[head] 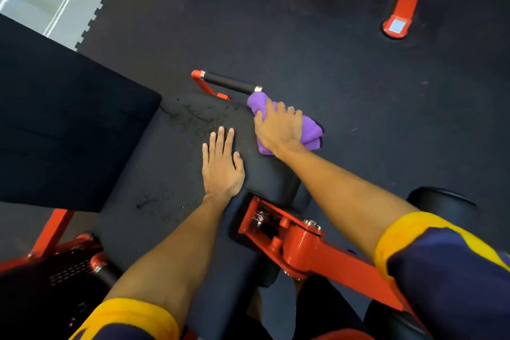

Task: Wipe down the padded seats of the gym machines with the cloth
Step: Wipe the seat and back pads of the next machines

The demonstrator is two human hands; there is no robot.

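The right hand point(278, 127) gripped the bunched purple cloth point(313, 132) against the far right edge of the black padded seat point(171, 160), just beside a black-gripped handle point(230, 82). The left hand point(222, 167) lay flat on the seat, fingers straight, holding nothing

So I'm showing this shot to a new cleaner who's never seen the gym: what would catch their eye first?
The bright purple cloth, held bunched by the right hand at the right edge of the black padded seat, just below a black-grip handle. Next, the left hand lying flat mid-seat, and the red machine frame at lower right.
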